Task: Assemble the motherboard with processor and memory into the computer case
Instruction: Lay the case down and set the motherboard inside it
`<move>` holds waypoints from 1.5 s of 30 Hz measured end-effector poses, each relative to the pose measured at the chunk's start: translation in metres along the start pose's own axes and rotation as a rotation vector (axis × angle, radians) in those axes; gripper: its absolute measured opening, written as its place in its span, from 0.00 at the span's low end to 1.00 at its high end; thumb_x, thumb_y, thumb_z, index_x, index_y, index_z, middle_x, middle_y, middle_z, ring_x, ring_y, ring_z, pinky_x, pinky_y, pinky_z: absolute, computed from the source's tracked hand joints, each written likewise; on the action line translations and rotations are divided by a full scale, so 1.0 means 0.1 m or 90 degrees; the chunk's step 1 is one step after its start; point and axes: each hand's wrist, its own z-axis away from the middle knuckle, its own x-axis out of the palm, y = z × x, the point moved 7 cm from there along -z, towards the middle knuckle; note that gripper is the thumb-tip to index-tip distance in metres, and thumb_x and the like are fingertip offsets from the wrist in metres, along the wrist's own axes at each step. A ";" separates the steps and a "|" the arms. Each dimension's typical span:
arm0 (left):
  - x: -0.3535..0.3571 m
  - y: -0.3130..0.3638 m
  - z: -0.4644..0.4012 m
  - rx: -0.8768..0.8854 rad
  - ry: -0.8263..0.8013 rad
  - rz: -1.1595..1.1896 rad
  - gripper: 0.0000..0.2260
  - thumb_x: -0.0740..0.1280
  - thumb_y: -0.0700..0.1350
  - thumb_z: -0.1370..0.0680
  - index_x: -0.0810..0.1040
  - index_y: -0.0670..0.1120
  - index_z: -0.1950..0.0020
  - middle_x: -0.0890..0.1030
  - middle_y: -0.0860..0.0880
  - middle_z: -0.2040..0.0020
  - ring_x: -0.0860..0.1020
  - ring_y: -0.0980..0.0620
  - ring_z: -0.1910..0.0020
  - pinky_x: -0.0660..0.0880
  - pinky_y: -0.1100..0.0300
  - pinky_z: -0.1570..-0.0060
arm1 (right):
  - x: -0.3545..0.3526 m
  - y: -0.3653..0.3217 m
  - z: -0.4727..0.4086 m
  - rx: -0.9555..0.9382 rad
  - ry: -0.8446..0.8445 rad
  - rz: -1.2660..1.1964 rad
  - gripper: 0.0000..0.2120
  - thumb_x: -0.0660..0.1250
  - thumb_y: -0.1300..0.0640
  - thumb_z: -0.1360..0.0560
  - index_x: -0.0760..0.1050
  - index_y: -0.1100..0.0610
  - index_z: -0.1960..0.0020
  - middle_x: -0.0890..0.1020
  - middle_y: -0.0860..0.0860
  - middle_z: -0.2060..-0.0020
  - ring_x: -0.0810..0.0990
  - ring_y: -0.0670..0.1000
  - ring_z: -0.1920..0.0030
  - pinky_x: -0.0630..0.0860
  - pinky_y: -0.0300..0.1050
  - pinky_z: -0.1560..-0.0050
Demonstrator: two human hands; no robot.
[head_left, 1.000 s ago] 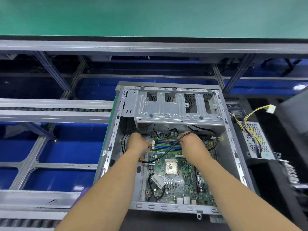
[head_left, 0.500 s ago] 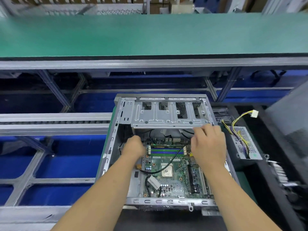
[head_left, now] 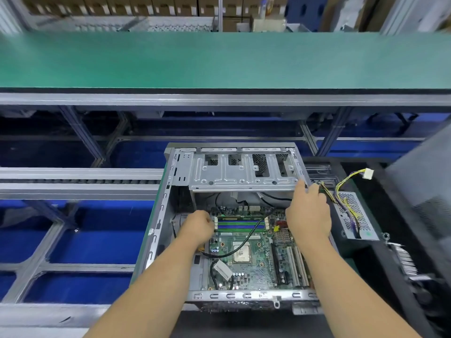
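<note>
The motherboard (head_left: 253,252) lies flat on the floor of the open computer case (head_left: 156,240), with the processor (head_left: 241,251) at its middle and the blue and green memory sticks (head_left: 240,225) along its far edge. A black cable (head_left: 246,240) runs slantwise across the board from the near left toward the far right. The left hand (head_left: 197,226) sits at the board's far left corner, just beside the end of the memory sticks, fingers curled under; whether it grips anything there I cannot tell. The right hand (head_left: 308,215) hovers over the board's far right part, fingers loose and stretched, their tips at the right end of the metal drive cage (head_left: 244,170) that spans the case beyond the board. Right of the case, just outside its wall, rests a perforated power supply (head_left: 353,215) with yellow and black wires (head_left: 346,184) ending in a white plug. Beyond the case runs a long green surface (head_left: 219,59).
</note>
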 end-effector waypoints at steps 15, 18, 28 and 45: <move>-0.09 -0.06 0.03 -0.063 0.019 -0.023 0.06 0.62 0.37 0.22 0.78 0.39 0.52 0.80 0.38 0.55 0.79 0.42 0.56 0.74 0.55 0.55 | -0.08 -0.74 0.31 -0.407 0.111 -0.248 0.11 0.70 0.69 0.29 0.81 0.68 0.47 0.80 0.63 0.47 0.80 0.60 0.55 0.81 0.51 0.57; -0.05 -0.17 -0.02 -0.114 0.028 0.065 0.14 0.61 0.36 0.21 0.68 0.42 0.67 0.69 0.46 0.69 0.69 0.48 0.67 0.67 0.59 0.63 | 0.17 -1.04 0.40 -0.522 0.004 -0.181 0.13 0.60 0.61 0.21 0.80 0.63 0.42 0.79 0.57 0.51 0.79 0.58 0.52 0.79 0.50 0.51; 0.20 -0.34 -0.19 -0.192 0.054 0.247 0.11 0.70 0.42 0.21 0.75 0.49 0.63 0.81 0.45 0.55 0.75 0.52 0.63 0.71 0.61 0.58 | 0.93 -1.24 0.15 -0.380 -0.239 -0.045 0.09 0.65 0.69 0.24 0.80 0.61 0.47 0.78 0.57 0.47 0.78 0.60 0.45 0.74 0.51 0.46; 0.27 -0.38 -0.23 -0.231 0.048 0.320 0.10 0.74 0.46 0.25 0.75 0.44 0.59 0.81 0.44 0.57 0.78 0.46 0.56 0.79 0.52 0.48 | 1.08 -1.26 0.09 -0.385 -0.256 -0.059 0.10 0.65 0.66 0.22 0.82 0.58 0.44 0.79 0.54 0.47 0.79 0.56 0.47 0.78 0.46 0.45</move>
